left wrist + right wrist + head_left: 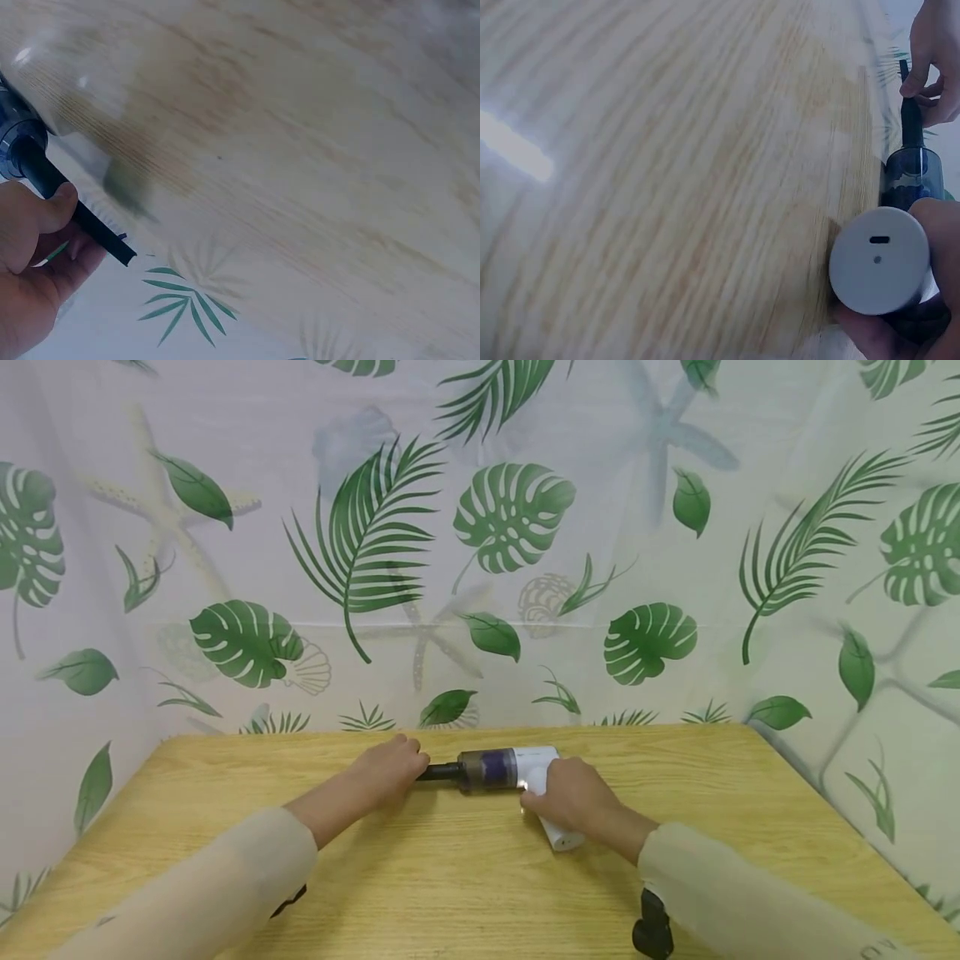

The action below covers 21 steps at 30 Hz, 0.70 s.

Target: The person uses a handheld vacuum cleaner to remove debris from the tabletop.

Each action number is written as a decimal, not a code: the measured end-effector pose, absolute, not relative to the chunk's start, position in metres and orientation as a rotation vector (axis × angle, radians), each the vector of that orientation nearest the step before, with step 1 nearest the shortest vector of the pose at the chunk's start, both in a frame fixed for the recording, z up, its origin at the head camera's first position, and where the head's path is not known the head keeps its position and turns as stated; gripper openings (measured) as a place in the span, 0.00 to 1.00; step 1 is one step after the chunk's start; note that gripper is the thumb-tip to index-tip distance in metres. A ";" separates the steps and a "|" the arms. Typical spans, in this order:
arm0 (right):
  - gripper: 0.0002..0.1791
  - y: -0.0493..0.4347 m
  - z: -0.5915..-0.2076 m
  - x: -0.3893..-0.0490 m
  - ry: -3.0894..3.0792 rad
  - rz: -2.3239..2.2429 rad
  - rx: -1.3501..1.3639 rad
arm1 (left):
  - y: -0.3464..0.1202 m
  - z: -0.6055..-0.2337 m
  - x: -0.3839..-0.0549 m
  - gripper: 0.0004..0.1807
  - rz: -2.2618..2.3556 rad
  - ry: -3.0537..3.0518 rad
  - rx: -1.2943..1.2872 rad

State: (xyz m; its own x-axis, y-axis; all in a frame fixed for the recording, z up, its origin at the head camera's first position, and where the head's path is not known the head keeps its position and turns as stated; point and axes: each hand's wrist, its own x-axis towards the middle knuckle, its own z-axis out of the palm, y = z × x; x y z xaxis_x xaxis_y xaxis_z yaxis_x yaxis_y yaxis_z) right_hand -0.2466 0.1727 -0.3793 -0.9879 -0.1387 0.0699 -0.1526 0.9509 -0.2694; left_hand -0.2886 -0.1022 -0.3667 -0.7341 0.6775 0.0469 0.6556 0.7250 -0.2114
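A white handheld vacuum cleaner with a see-through dark dust cup lies sideways over the far half of the table. Its handle is gripped by my right hand; the round handle end, with a slot and a small hole, faces the right wrist camera. From the front of the dust cup a narrow black nozzle points left. My left hand pinches this nozzle between thumb and fingers, and its slanted tip sticks out past them in the left wrist view.
The wood-grain table spreads under both arms. Behind it hangs a white cloth printed with green leaves, starfish and shells. A black strap piece hangs below the right sleeve.
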 end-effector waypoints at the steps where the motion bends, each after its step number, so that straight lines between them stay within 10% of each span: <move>1: 0.19 0.173 -0.379 -0.248 -3.050 0.421 0.237 | -0.103 -0.367 -0.291 0.05 0.281 -2.797 -1.077; 14: 0.29 0.189 -0.375 -0.256 -3.082 0.500 0.223 | -0.109 -0.364 -0.299 0.07 0.214 -2.806 -1.028; 21: 0.30 0.238 -0.354 -0.243 -2.971 0.321 0.482 | -0.164 -0.354 -0.266 0.31 -0.065 -2.758 -1.004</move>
State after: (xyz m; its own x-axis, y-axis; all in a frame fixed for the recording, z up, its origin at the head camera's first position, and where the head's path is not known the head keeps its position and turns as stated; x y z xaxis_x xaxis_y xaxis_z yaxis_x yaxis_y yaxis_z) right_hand -0.2435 0.2381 -0.3535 -0.9428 -0.2997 0.1459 -0.3240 0.9270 -0.1891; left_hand -0.2661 -0.1637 -0.3544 -0.7476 0.6311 0.2068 0.6402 0.7677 -0.0283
